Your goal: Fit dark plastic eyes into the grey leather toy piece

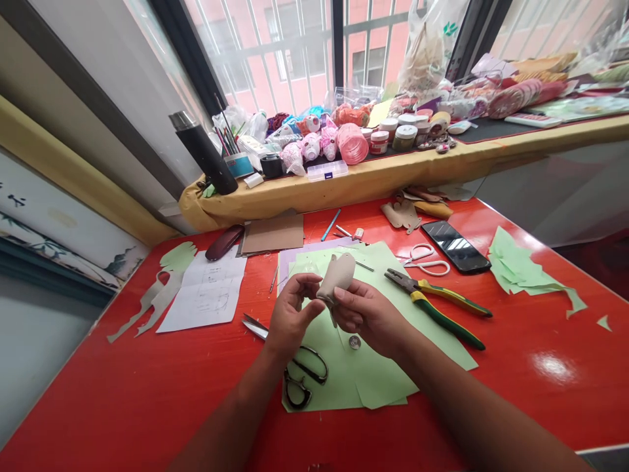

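Over the green paper (388, 367), both my hands are on a small beige piece of leather-like sheet (338, 272) with a rounded top and a folded lower edge. My right hand (371, 316) is closed on it, thumb in front and fingers behind. At its lower left edge, my left hand (293, 313) has thumb and curled fingers closed around the rim; the fingertips are partly hidden. Below the hands lies a small round metal disc (354, 342). Black-handled scissors (307, 373) lie under my left forearm, and green-and-yellow pliers (432, 301) rest right of my right hand.
White-handled scissors (426, 261), a phone (456, 246) and green paper scraps (528, 265) lie to the right. Leftward are a drawn sheet (201, 295), a dark red case (225, 242) and brown board (273, 234). A black thermos (204, 154) and jars (405, 137) line the sill.
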Action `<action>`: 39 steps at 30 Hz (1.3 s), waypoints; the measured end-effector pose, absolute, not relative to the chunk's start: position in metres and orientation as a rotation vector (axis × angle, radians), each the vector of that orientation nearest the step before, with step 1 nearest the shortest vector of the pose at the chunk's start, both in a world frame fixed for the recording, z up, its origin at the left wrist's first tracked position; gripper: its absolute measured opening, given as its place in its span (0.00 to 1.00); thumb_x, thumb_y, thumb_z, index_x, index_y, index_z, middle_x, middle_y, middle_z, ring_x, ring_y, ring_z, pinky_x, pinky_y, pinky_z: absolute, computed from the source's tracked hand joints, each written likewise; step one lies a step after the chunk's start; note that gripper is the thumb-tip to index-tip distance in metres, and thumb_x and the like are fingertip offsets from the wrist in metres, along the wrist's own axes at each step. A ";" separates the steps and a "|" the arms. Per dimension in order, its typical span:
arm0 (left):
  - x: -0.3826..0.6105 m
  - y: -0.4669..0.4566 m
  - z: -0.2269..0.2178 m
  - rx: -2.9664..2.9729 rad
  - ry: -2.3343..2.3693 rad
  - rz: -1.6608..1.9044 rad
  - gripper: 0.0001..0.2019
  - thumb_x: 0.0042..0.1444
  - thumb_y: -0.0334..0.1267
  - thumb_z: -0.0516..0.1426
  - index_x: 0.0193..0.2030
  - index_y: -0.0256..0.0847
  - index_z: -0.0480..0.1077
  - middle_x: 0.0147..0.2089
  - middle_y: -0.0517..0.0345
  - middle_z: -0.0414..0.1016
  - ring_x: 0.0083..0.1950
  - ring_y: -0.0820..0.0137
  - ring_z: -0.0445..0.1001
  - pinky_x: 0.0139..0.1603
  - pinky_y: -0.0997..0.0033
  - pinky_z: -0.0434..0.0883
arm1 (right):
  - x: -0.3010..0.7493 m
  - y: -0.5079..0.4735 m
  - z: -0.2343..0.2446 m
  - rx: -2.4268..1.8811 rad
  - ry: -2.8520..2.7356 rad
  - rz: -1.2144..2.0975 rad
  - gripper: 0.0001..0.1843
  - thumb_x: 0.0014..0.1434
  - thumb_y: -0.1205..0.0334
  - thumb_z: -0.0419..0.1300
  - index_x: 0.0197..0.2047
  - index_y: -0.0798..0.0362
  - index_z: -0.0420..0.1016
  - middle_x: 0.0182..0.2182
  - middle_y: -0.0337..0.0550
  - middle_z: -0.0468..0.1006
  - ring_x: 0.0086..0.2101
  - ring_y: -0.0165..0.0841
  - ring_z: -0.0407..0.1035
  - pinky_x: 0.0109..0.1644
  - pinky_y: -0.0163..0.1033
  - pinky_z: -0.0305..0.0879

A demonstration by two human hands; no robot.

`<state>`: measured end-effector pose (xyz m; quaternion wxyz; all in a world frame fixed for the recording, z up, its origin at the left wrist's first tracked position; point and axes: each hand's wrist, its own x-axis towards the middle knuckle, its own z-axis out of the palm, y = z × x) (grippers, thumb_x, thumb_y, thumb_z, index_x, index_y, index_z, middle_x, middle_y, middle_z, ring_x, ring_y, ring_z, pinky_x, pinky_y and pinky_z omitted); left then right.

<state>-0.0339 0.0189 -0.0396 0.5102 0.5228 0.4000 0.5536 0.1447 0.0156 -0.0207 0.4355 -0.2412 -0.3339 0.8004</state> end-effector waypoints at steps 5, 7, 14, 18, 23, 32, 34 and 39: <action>-0.034 0.024 -0.039 1.092 0.939 1.270 0.30 0.62 0.66 0.59 0.54 0.41 0.78 0.51 0.44 0.80 0.55 0.56 0.76 0.54 0.60 0.72 | 0.150 0.013 -0.016 -0.543 -0.929 2.047 0.17 0.60 0.51 0.73 0.39 0.55 0.77 0.19 0.28 0.57 0.21 0.24 0.49 0.26 0.35 0.44; -0.032 0.023 -0.036 0.997 0.900 1.143 0.31 0.62 0.68 0.57 0.49 0.39 0.80 0.44 0.43 0.81 0.50 0.54 0.78 0.49 0.59 0.74 | 0.151 0.013 -0.017 -0.532 -0.957 2.069 0.18 0.59 0.50 0.74 0.39 0.55 0.78 0.19 0.28 0.58 0.20 0.24 0.50 0.24 0.34 0.44; -0.038 0.023 -0.023 0.755 0.760 1.031 0.21 0.50 0.54 0.73 0.35 0.36 0.78 0.31 0.55 0.76 0.34 0.67 0.72 0.38 0.69 0.68 | 0.157 0.015 -0.024 -0.587 -1.102 2.042 0.20 0.59 0.47 0.74 0.39 0.55 0.78 0.21 0.31 0.64 0.21 0.25 0.54 0.26 0.34 0.51; -0.045 0.025 -0.017 0.739 0.810 1.115 0.18 0.48 0.48 0.75 0.34 0.38 0.76 0.32 0.60 0.73 0.34 0.72 0.67 0.36 0.73 0.65 | 0.159 0.019 -0.027 -0.734 -1.318 1.946 0.20 0.62 0.45 0.71 0.40 0.55 0.79 0.25 0.37 0.70 0.26 0.28 0.60 0.29 0.35 0.56; -0.052 0.024 -0.012 1.009 1.006 1.151 0.16 0.54 0.48 0.70 0.36 0.39 0.75 0.33 0.60 0.73 0.35 0.71 0.67 0.36 0.73 0.63 | 0.160 0.024 -0.019 -0.844 -1.416 1.725 0.21 0.65 0.42 0.67 0.43 0.53 0.80 0.33 0.42 0.75 0.31 0.32 0.65 0.36 0.39 0.64; -0.046 0.016 -0.004 1.393 1.222 0.828 0.13 0.59 0.48 0.64 0.38 0.40 0.74 0.31 0.62 0.70 0.32 0.70 0.66 0.33 0.71 0.62 | 0.160 0.030 -0.024 -0.984 -1.274 1.616 0.20 0.59 0.44 0.72 0.37 0.52 0.77 0.29 0.37 0.73 0.30 0.32 0.66 0.36 0.39 0.65; -0.046 0.016 -0.005 1.400 1.228 0.802 0.13 0.58 0.48 0.64 0.39 0.40 0.75 0.31 0.61 0.71 0.33 0.70 0.66 0.33 0.71 0.62 | 0.159 0.030 -0.024 -1.005 -1.291 1.611 0.20 0.59 0.45 0.73 0.34 0.52 0.75 0.27 0.36 0.71 0.28 0.30 0.64 0.32 0.38 0.63; -0.053 0.022 -0.012 1.208 1.139 0.789 0.21 0.56 0.49 0.67 0.52 0.41 0.75 0.39 0.55 0.80 0.38 0.65 0.73 0.37 0.69 0.66 | 0.160 0.030 -0.025 -1.054 -1.291 1.579 0.21 0.58 0.44 0.72 0.34 0.53 0.74 0.26 0.35 0.69 0.26 0.29 0.63 0.29 0.37 0.61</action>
